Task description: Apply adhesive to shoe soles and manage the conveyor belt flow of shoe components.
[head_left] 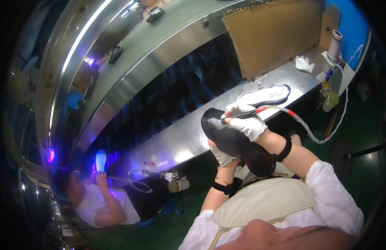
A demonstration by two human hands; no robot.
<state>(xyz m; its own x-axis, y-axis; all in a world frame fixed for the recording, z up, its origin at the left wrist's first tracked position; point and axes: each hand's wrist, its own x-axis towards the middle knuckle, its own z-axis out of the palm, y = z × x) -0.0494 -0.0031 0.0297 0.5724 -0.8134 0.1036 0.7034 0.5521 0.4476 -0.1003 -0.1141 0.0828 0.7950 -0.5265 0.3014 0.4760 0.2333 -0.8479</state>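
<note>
My left hand [223,156], in a white fingerless-looking glove, grips a long black shoe sole [232,141] from its near side, holding it tilted above my lap. A wet, whitish smear [215,123] covers part of the sole's far end. Gloved as well, my right hand [248,123] is closed around a dark glue brush [245,113] with red bands and a hose running off to the right. The brush tip meets the sole at the smear. Beyond my right hand, a white-filled sole with a dark rim [266,95] lies on the metal bench.
A cardboard sheet [276,39] stands at the back of the metal bench [172,146]. A white glove [304,64], a pink cylinder [334,43] and a pale green jar [330,101] are at the right. At the left, another person [111,204] holds a glowing sole [100,160] beside a curved conveyor [155,35].
</note>
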